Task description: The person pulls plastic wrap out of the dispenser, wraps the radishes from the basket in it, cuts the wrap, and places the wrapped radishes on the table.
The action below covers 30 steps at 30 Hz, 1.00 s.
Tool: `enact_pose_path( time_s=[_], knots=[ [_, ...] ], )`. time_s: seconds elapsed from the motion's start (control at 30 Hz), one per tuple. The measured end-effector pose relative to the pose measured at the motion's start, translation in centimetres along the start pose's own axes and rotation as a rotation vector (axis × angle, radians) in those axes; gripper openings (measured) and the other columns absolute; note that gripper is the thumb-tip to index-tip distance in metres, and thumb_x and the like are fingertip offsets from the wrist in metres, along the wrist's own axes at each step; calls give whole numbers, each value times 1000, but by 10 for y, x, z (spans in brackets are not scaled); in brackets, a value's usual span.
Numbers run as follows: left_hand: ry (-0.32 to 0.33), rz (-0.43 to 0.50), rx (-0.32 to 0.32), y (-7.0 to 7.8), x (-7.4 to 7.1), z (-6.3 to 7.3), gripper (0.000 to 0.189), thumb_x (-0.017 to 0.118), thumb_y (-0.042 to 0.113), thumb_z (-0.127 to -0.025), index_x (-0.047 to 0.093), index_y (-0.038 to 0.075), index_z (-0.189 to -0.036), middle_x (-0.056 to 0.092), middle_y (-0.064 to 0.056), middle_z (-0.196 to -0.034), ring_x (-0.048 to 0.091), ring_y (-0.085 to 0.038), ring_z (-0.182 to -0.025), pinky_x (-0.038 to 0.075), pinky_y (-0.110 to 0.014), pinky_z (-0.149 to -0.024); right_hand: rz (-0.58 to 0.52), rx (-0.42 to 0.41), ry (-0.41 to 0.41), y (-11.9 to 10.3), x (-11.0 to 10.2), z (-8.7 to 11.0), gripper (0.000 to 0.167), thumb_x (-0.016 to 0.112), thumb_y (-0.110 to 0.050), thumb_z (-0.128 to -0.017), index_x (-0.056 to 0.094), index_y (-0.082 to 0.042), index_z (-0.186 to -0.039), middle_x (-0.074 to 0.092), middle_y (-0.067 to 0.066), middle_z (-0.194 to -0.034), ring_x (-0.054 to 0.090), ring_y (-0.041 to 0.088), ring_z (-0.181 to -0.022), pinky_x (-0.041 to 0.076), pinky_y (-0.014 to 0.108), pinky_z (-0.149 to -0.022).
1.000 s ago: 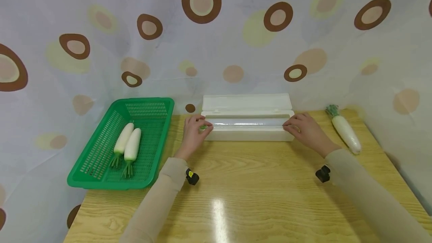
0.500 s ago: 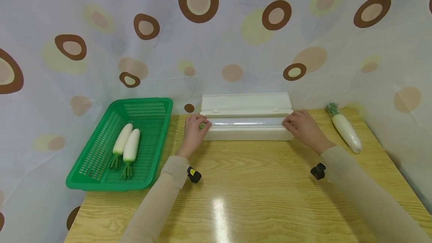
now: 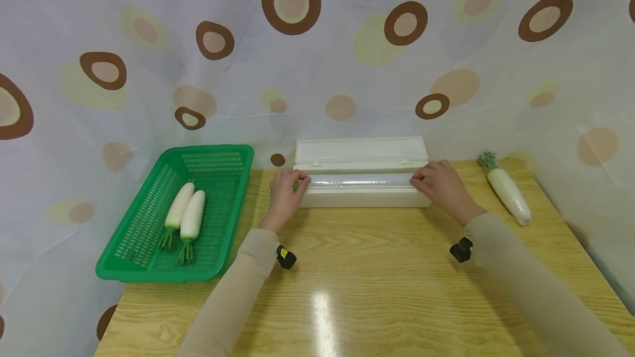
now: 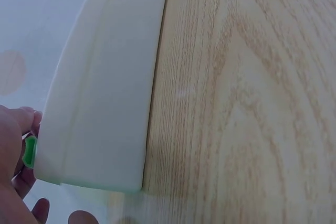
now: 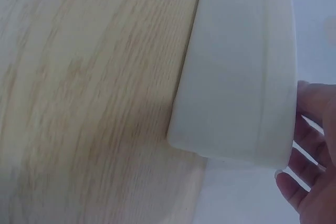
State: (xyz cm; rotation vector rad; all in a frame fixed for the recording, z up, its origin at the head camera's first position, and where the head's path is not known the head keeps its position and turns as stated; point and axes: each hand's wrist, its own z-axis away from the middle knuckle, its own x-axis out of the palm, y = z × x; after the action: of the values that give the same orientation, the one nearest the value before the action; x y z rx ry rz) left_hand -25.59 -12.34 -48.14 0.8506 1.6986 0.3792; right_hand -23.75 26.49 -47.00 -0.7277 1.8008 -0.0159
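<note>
A long white cling film dispenser box [image 3: 364, 199] stands at the back of the table, its lid [image 3: 362, 151] raised. Inside lies a shiny roll of cling film [image 3: 357, 180]. At the box's left end, my left hand [image 3: 284, 196] pinches the film's edge between thumb and forefinger. My right hand [image 3: 445, 190] does likewise at the right end, thumb and forefinger together over the front rim. A small green piece [image 4: 29, 151] shows by the left fingers in the left wrist view. The box's front wall hides the right fingertips in the right wrist view.
To the left, a green plastic basket [image 3: 238, 219] holds two white radishes [image 3: 193, 215] with green stems. Another white radish [image 3: 509, 196], glossy as if wrapped, lies at the table's right. A patterned curtain [image 3: 317, 70] hangs behind the wooden table [image 3: 377, 291].
My right hand has shifted slightly left along the box's rim. The left hand has stayed at its end. The view has moved a little; the box and radishes lie as before.
</note>
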Motion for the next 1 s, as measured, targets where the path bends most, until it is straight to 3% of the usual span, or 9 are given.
enact_pose_path(
  time_s=[0.17,0.4,0.7,1.0],
  knots=[
    [-39,-40,-3,1,-2,-1,20,62,24,-107,72,8,-109,71,-9,-111,53,-33,-114,35,-52,-95,43,8,-29,-1,-1,-2,12,68,-10,-101,73,0,-96,71,15,-92,59,42,-99,44,59,-96],
    [-85,-49,-39,5,-6,-3,14,69,24,-103,73,11,-106,70,-9,-115,51,-33,-119,34,-54,-99,-51,75,-19,-2,-3,0,17,62,-13,-105,72,0,-100,70,17,-95,56,45,-106,42,61,-96],
    [-14,1,-43,3,-6,-3,12,72,23,-100,77,12,-103,76,-4,-104,58,-28,-108,35,-53,-98,-73,46,-41,-2,0,1,18,72,-24,-100,78,-8,-106,75,13,-104,56,44,-112,38,64,-101],
    [43,53,-9,1,-7,-1,11,75,22,-98,80,12,-100,78,-4,-97,62,-28,-103,35,-58,-102,-58,-42,20,-2,2,3,8,77,-14,-96,80,-8,-96,73,13,-98,59,43,-104,43,63,-95]
  ],
)
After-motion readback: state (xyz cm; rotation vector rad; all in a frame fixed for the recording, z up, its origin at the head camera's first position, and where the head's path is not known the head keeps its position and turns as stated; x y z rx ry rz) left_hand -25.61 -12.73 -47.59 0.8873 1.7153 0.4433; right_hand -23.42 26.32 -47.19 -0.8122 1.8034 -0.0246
